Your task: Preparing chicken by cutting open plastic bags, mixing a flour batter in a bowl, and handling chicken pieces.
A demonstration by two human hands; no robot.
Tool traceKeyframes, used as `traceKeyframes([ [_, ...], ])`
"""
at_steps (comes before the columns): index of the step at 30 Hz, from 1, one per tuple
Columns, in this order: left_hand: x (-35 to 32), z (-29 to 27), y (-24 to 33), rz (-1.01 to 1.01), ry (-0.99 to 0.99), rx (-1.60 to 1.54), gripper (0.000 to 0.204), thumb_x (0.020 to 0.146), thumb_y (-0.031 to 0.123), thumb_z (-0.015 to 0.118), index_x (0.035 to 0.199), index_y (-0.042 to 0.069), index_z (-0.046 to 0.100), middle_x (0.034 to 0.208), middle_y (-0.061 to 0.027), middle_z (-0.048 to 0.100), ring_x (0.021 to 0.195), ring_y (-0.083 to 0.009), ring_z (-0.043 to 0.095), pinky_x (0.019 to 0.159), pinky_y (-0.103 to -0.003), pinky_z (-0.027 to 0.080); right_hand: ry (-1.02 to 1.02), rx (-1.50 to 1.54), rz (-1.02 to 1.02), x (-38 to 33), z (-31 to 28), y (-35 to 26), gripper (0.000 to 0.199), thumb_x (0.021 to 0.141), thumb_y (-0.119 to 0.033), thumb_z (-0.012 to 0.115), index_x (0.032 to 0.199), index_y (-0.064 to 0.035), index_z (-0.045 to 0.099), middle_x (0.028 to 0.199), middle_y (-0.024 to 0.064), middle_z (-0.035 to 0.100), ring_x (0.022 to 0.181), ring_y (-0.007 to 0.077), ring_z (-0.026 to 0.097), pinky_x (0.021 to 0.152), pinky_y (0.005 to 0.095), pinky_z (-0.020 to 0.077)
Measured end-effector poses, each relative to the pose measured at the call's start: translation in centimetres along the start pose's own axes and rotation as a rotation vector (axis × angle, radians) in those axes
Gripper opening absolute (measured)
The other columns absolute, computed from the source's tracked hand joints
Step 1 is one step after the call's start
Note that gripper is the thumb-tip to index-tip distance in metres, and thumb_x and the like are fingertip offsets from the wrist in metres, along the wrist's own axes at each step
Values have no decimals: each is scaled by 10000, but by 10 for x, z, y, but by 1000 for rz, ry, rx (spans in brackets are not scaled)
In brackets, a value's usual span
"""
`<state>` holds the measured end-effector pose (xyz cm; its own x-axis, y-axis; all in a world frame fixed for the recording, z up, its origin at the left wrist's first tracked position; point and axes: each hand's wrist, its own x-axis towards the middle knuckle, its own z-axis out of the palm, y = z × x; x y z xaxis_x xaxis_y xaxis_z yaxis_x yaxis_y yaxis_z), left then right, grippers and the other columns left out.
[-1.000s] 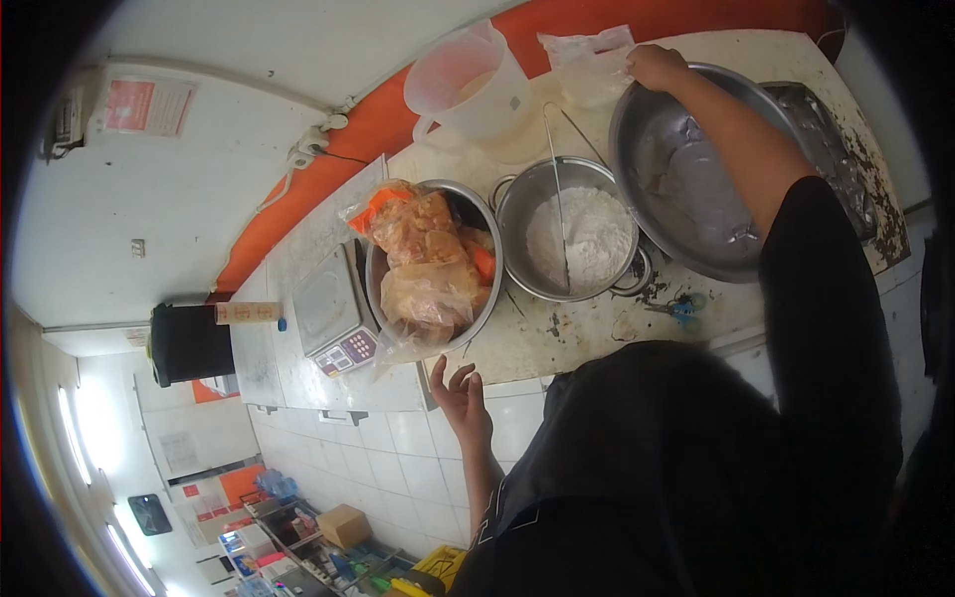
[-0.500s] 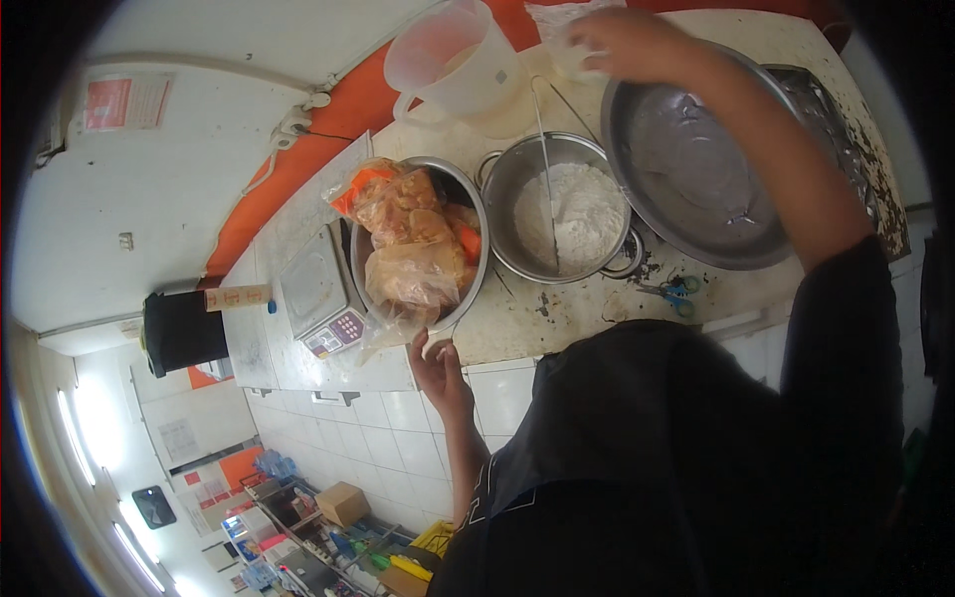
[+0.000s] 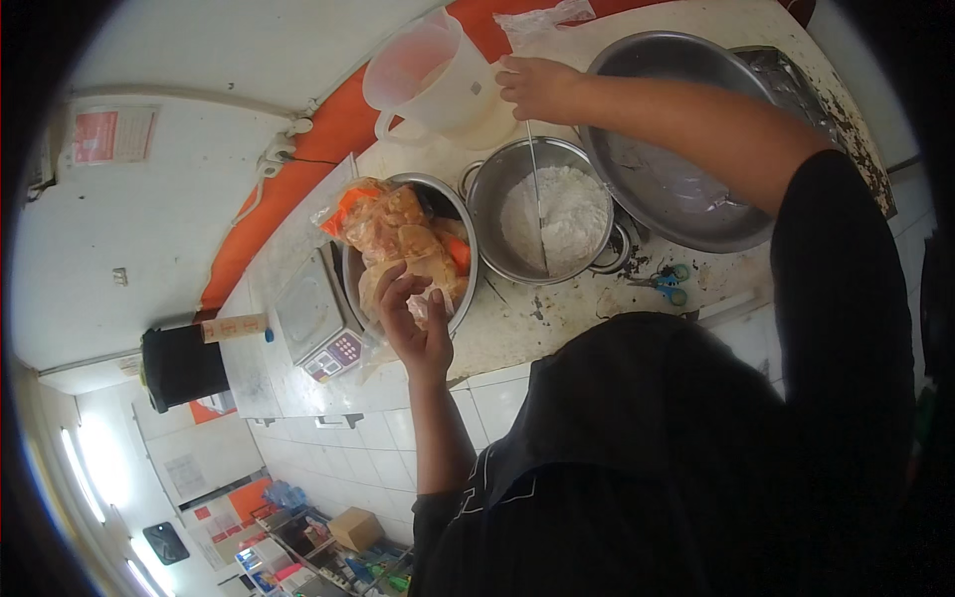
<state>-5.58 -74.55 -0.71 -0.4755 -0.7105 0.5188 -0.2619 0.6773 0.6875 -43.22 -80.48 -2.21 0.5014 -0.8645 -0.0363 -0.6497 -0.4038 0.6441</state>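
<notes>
My left hand reaches up over the counter edge, and its fingers pinch the clear plastic bag of pale meat pieces. The bag lies in a round metal bowl. My right hand is stretched out at the far side, next to a translucent measuring jug. It grips the top of a thin metal utensil. The utensil's lower end stands in a steel pot of white flour.
A large empty metal bowl sits right of the pot, with a dark tray beyond it. Blue-handled scissors lie on the counter. A small digital scale stands left of the bowl, and a black container further left.
My left hand rose from below the counter edge to the bag of meat. My right hand moved left from the large bowl to above the flour pot, holding the utensil.
</notes>
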Motion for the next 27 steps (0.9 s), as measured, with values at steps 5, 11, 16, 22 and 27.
traceKeyframes([
  [5,3,-4,-18,-41,47,-119,344,870,-12,609,1188,19,480,1286,-171,477,973,-167,577,855,-307,458,188,185,27,-9,-6,31,184,819,-169,614,990,-216,659,1095,-28,582,1197,185,475,1072,376,327],
  [11,21,-10,-48,-16,19,-166,405,886,-35,604,1260,-4,451,1281,-151,499,935,-172,594,851,-300,473,267,77,-15,-9,-63,72,243,814,-155,611,1056,-158,628,1054,15,607,1080,205,561,966,372,431],
  [16,39,-16,-57,8,-3,-228,411,884,-34,612,1264,-7,457,1231,-141,534,934,-163,589,844,-291,471,449,-119,-57,-30,-118,102,157,827,-183,543,977,-178,588,988,-5,569,1024,166,551,866,337,422],
  [22,81,-40,-76,-55,-11,-281,370,881,-18,617,1224,9,481,1271,-136,508,897,-135,583,795,-272,467,287,-70,-22,-55,-179,97,191,831,-163,547,1007,-192,614,917,-24,544,913,158,540,801,312,415],
  [27,135,-63,-43,67,-146,-163,358,894,26,604,1238,-8,514,1198,-93,542,960,-128,555,861,-286,447,372,-130,115,-85,-192,76,239,797,-172,578,1018,-217,657,894,-39,542,894,132,513,789,301,400],
])
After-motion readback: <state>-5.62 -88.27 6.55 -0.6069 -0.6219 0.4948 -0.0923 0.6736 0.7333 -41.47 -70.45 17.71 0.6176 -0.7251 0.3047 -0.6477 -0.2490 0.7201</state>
